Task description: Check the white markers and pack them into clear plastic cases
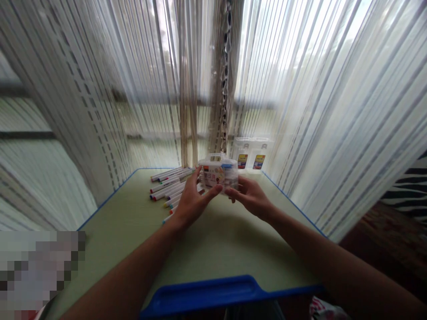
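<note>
A small clear plastic marker case with a handle on top and a coloured label is held up over the far half of a pale green table. My left hand grips its left side, thumb on the front. My right hand grips its right side from below. Several loose markers with coloured caps lie on the table just left of and partly behind my left hand.
Two more clear plastic cases with yellow labels stand at the table's far edge. Sheer striped curtains hang around the table's back and sides. A blue handle-like rim runs along the near edge.
</note>
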Tool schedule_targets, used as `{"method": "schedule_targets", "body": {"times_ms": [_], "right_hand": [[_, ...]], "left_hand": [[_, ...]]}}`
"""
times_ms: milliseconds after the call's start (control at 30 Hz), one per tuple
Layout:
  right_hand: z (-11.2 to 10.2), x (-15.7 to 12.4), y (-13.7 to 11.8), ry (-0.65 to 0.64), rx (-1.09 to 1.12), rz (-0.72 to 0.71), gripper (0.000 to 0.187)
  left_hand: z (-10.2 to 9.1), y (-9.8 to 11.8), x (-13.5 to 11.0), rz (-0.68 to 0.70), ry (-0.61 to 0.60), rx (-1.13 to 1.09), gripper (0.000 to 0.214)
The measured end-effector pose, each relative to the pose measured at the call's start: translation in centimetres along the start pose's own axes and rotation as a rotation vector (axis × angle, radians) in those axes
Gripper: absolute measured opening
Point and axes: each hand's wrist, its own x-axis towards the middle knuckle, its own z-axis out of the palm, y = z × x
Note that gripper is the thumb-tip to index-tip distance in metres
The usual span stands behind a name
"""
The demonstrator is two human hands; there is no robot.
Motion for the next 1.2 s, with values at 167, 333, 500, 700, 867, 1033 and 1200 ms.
{"method": "schedule_targets", "body": {"times_ms": [167,333,500,700,867,1033,1200], "right_hand": [[0.6,-0.3,-0.6,-0.105,0.113,0.056,0.04],[0.5,0.0,-0.9,0.009,0.148,0.024,0.031],[-0.2,0.7,-0.5,0.257,0.297,0.143,0.026],[-0.6,1.2,-0.9,0.421,0.483,0.348,0.045],[-0.8,1.3,-1.3,0.422,0.537,0.421,0.031],[-0.9,1.3,-1.4,0.395,0.519,0.442,0.026],[-0.9,1.2,-1.5,0.383,0.511,0.432,0.026]], "left_hand": [[-0.1,0.7,-0.1,-0.041,-0.019,-0.053,0.092],[-0.2,1.1,0.2,-0.181,0.03,-0.174,0.08],[-0.5,1.0,0.6,-0.232,0.11,-0.238,0.074],[-0.4,1.2,0.6,-0.239,0.081,-0.428,0.046],[-0.4,1.3,0.5,-0.196,0.129,-0.533,0.037],[-0.5,1.3,0.5,-0.189,0.123,-0.534,0.037],[-0.5,1.1,0.7,-0.169,0.122,-0.525,0.037]]}}
